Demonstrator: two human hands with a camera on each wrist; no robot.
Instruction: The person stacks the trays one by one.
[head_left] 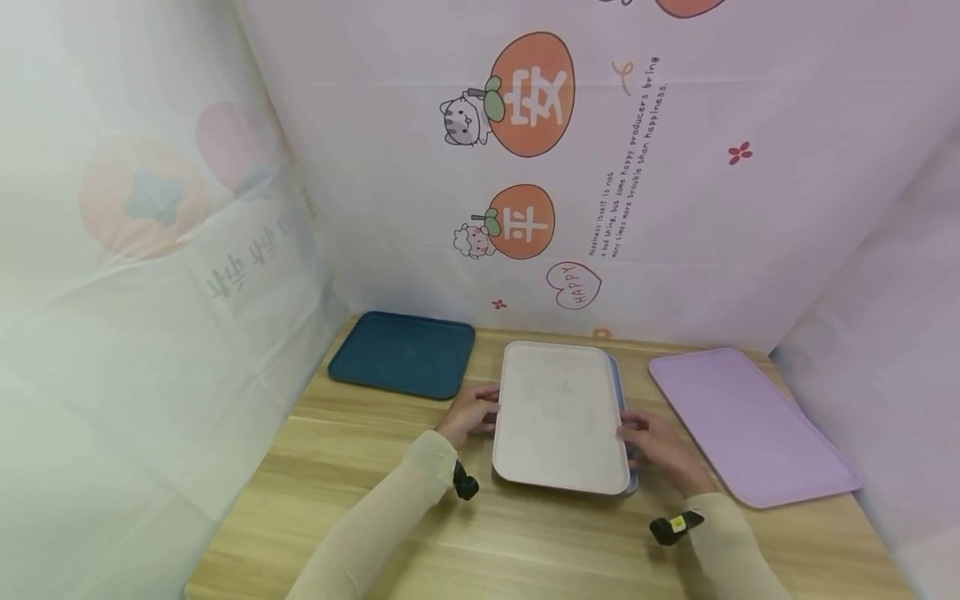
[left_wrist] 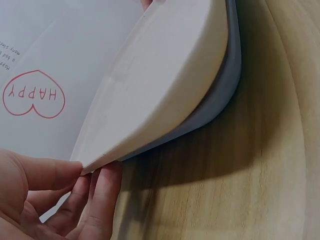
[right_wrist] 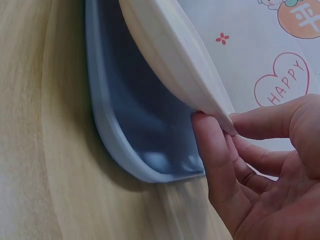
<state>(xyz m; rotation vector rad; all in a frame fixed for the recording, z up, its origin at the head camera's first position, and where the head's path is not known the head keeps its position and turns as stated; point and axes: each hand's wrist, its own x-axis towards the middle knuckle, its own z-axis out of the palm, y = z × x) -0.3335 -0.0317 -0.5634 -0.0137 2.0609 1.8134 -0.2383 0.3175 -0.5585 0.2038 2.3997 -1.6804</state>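
A white tray (head_left: 558, 417) is held between both hands, over a blue tray (head_left: 618, 379) that mostly hides beneath it. My left hand (head_left: 472, 411) pinches the white tray's left edge, thumb on top and fingers under the rim in the left wrist view. On the opposite edge my right hand (head_left: 660, 446) pinches the rim the same way. In the right wrist view a gap shows between the white tray (right_wrist: 170, 55) and the blue tray (right_wrist: 112, 125), whose inside lies in shadow. The blue tray rests on the wooden table.
A dark teal tray (head_left: 405, 354) lies at the back left of the wooden table (head_left: 330, 458). To the right lies a purple tray (head_left: 753, 429), angled toward the side wall. Printed white cloth (head_left: 420, 167) hangs behind and along both sides.
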